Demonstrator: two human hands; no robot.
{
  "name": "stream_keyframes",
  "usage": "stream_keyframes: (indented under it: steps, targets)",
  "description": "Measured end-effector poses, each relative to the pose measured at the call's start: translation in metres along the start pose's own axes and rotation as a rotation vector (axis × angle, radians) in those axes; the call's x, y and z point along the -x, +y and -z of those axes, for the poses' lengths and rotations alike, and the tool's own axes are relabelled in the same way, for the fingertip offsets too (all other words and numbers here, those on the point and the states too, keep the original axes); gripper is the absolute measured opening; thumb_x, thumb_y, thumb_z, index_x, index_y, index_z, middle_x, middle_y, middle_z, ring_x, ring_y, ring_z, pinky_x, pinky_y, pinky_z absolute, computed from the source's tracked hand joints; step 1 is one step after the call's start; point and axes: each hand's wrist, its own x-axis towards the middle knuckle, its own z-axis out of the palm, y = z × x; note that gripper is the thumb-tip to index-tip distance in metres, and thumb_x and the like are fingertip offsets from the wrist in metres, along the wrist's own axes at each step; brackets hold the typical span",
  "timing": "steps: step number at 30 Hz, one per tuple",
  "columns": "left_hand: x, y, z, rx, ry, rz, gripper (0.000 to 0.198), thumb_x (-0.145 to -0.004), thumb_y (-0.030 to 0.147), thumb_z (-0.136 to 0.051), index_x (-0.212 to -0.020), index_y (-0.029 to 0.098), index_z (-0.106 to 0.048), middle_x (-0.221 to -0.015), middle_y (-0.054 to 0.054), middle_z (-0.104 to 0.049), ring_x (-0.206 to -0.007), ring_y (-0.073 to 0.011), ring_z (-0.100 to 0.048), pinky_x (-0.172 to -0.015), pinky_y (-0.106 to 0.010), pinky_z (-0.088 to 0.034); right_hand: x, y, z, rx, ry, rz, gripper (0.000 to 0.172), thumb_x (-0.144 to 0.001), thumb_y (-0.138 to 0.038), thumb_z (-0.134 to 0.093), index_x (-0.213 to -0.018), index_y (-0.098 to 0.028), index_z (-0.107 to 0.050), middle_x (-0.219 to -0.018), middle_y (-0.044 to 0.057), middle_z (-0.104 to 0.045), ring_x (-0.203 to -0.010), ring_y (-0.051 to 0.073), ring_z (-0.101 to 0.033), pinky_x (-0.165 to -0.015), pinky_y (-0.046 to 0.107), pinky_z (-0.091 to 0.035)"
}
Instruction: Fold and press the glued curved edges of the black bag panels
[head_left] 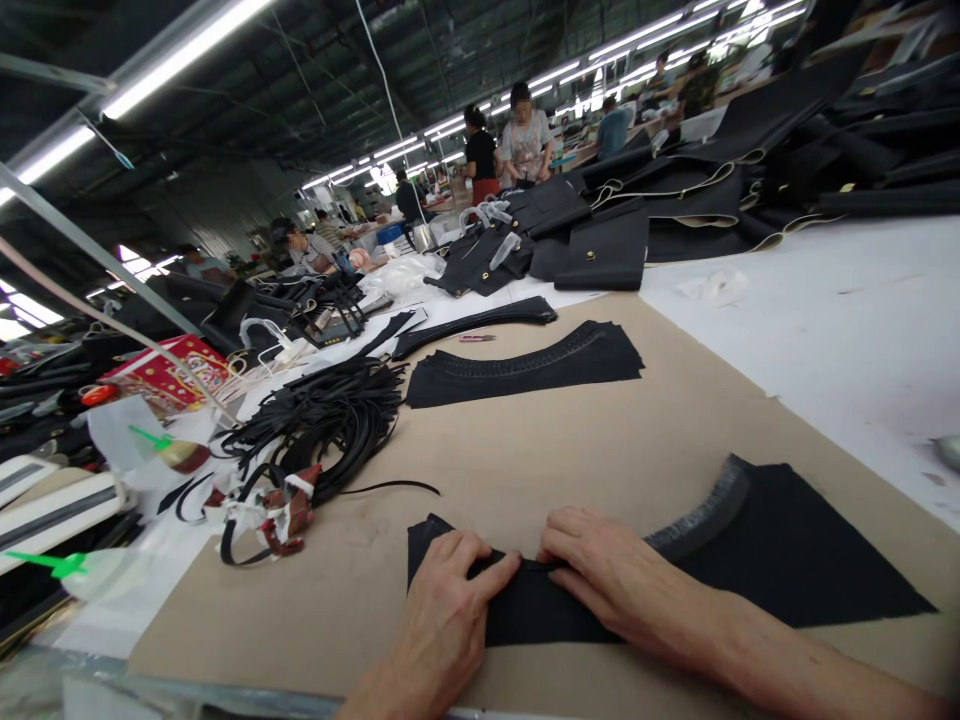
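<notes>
A black fabric piece (795, 550) with a curved upper edge lies flat on the brown board (360, 590). Along its right part of the curve runs a greyish folded strip (705, 515). My left hand (450, 605) presses on the left part, its thumb and fingers pinching the piece's edge. Close to its right, my right hand (600, 560) grips the same edge between bent fingers and thumb. A narrow fold shows between the two hands. Farther back sits a stack of curved black pieces (525, 370).
Black strips (337, 420) lie bundled at left, near a red and white cloth scrap (289, 510). Green-tipped bottles (105, 575) stand at far left. Black bag parts (600, 245) are piled at the back. A small red tool (478, 338) lies behind the stack. Several people work beyond.
</notes>
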Motion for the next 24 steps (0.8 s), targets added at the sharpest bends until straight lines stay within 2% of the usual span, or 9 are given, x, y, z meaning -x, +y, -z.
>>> stream_keyframes:
  steps: [6,9,12,16,24]
  targets:
    - [0.004,0.0,-0.005,-0.061,0.059,-0.018,0.048,-0.086,0.004,-0.04,-0.124,0.027,-0.059,-0.107,-0.009,-0.056,-0.099,-0.0243,-0.05,-0.087,-0.046,-0.047,0.013,0.004,0.006,-0.01,0.009,0.031,0.012,-0.093,-0.01,-0.05,-0.088,-0.019,-0.057,-0.093,0.002,-0.056,-0.091,0.019,-0.052,-0.083,0.032,-0.041]
    - [0.001,0.01,-0.009,-0.029,0.117,-0.032,0.046,-0.085,0.003,-0.038,-0.122,0.022,-0.059,-0.114,-0.01,-0.055,-0.104,-0.0244,-0.05,-0.09,-0.046,-0.047,0.017,0.004,0.006,0.0,0.011,0.056,0.014,-0.094,-0.01,-0.048,-0.09,-0.019,-0.058,-0.094,0.003,-0.056,-0.091,0.019,-0.051,-0.084,0.032,-0.041]
    - [-0.006,0.024,-0.017,0.051,0.085,-0.06,0.047,-0.085,0.004,-0.035,-0.127,0.016,-0.052,-0.113,-0.011,-0.058,-0.101,-0.0229,-0.053,-0.089,-0.042,-0.05,0.018,0.004,0.003,0.021,0.027,0.078,0.017,-0.094,-0.008,-0.046,-0.094,-0.019,-0.059,-0.095,0.004,-0.057,-0.09,0.019,-0.051,-0.085,0.034,-0.041]
    - [-0.009,0.033,-0.03,0.056,0.107,-0.077,0.043,-0.085,0.004,-0.034,-0.122,0.011,-0.054,-0.108,-0.013,-0.062,-0.095,-0.0237,-0.056,-0.084,-0.042,-0.053,0.018,0.006,0.001,0.012,0.037,0.093,0.016,-0.095,-0.009,-0.046,-0.093,-0.018,-0.059,-0.095,0.004,-0.057,-0.091,0.02,-0.051,-0.085,0.034,-0.041]
    - [0.006,0.03,-0.034,-0.034,0.147,-0.137,0.053,-0.079,0.005,-0.043,-0.131,0.01,-0.048,-0.122,-0.011,-0.062,-0.112,-0.0233,-0.055,-0.1,-0.036,-0.048,0.02,0.017,0.006,-0.088,-0.026,0.007,0.011,-0.094,-0.014,-0.051,-0.091,-0.021,-0.059,-0.094,0.002,-0.056,-0.09,0.019,-0.053,-0.081,0.031,-0.042]
